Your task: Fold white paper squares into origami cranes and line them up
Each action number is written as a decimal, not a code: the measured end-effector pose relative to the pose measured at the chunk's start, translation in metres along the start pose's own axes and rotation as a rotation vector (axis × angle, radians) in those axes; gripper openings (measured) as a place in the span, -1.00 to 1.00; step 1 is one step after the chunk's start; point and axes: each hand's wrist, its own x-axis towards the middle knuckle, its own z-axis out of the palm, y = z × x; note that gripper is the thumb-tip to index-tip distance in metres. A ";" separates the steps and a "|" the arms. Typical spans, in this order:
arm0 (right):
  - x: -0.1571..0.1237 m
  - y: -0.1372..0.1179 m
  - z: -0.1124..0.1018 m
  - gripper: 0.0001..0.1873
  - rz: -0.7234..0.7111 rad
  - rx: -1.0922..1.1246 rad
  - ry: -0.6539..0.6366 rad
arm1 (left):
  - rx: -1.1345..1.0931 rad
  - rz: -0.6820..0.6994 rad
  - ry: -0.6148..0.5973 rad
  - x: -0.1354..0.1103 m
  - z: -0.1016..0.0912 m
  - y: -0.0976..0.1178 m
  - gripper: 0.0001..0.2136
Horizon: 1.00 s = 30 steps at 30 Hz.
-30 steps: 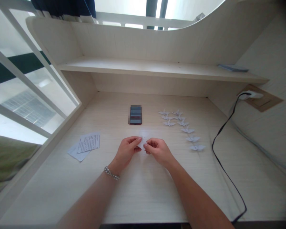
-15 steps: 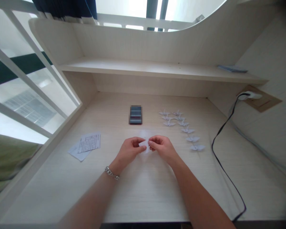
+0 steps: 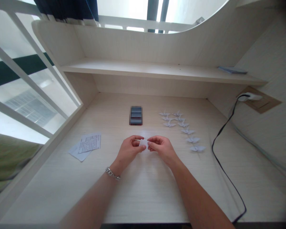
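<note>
A small piece of folded white paper is pinched between my two hands above the middle of the desk. My left hand holds its left side between thumb and fingers, with a chain bracelet at the wrist. From the other side, my right hand grips the paper's right edge, thumb against fingertips. The fingers cover part of the paper, so its full shape is hidden. To the right of my hands, several white paper cranes sit on the desk in short rows.
Two overlapping sheets, one a printed paper, lie at the left. A dark, blurred-out rectangle lies behind my hands. On the right, a black cable runs from a wall socket across the desk. Above the back edge is a shelf.
My right fingers have shifted very slightly left, closer to the left hand, and the paper between them shows at a slightly different angle. The cranes and sheets stay put.
</note>
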 end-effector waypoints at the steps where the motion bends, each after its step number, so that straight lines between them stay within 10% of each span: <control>1: 0.000 -0.001 -0.001 -0.77 0.002 -0.008 0.000 | -0.002 -0.009 0.000 0.000 -0.001 0.000 -0.63; 12: 0.001 0.001 0.001 -0.75 -0.032 -0.019 0.105 | -0.148 -0.063 0.064 0.000 -0.001 0.002 -0.67; 30: -0.007 -0.010 0.000 -0.85 0.004 -0.019 -0.071 | -0.014 0.094 -0.024 -0.003 0.000 0.002 -0.81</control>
